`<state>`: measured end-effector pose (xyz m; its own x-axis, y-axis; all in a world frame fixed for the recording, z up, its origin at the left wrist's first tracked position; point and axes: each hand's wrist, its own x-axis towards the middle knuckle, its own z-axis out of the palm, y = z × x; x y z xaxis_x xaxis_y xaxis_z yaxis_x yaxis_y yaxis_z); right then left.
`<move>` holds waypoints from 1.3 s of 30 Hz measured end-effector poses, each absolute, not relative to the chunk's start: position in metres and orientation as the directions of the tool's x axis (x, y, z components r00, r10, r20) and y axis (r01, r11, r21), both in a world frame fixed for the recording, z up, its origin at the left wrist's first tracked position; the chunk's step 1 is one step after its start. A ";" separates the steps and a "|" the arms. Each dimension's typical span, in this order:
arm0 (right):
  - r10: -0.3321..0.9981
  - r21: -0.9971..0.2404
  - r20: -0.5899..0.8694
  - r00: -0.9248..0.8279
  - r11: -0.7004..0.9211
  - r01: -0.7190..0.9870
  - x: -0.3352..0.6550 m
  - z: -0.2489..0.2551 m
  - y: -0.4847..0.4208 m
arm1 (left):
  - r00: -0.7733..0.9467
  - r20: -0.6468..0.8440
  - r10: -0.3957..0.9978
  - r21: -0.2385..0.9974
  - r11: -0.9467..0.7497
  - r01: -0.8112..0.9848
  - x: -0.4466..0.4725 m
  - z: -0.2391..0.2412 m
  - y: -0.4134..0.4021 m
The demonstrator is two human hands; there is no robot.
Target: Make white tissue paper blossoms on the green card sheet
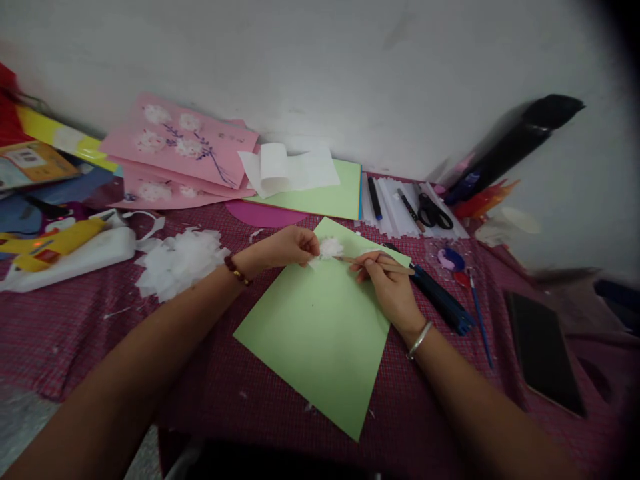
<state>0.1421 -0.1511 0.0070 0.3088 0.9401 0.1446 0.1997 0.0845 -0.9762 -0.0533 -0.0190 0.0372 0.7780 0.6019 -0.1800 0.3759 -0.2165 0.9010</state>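
Observation:
A sheet of light green paper (320, 327) lies turned cornerwise on the table in front of me. Near its far corner is a ruffled white paper flower (330, 247). My left hand (295, 248) is at the flower's left side, thumb and finger pinched on a small white paper piece (314, 264). From the right, my right hand (385, 283) grips a thin wooden stick (395, 267), its tip at the flower's lower edge. Left of my left wrist is a heap of white paper pieces (183, 261).
Pink cards with white flowers (190, 147) lean on the wall. A yellow glue gun (60, 243) rests at left. To the right are black scissors (434, 212), a dark blue tool (443, 300), paint blobs (453, 260), a blue paintbrush (481, 320) and a dark tablet (545, 350).

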 end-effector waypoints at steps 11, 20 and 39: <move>0.945 -0.967 0.160 0.285 0.091 0.238 0.142 0.009 -0.151 | 0.879 -0.224 0.420 0.852 -0.354 0.386 -0.066 0.040 -0.007; 0.947 -0.970 0.152 0.284 0.088 0.227 0.143 0.007 -0.152 | 0.955 -0.099 0.279 0.640 -0.717 0.276 -0.070 0.048 -0.022; 0.943 -0.978 0.146 0.300 0.092 0.188 0.142 0.009 -0.150 | 0.763 -0.174 0.622 0.761 -0.407 0.505 -0.043 0.046 -0.035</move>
<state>0.1425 -0.1505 0.0091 0.3002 0.9426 0.1459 0.1878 0.0916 -0.9779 -0.0435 -0.0350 0.0455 0.7634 0.6221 -0.1740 0.5054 -0.4074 0.7607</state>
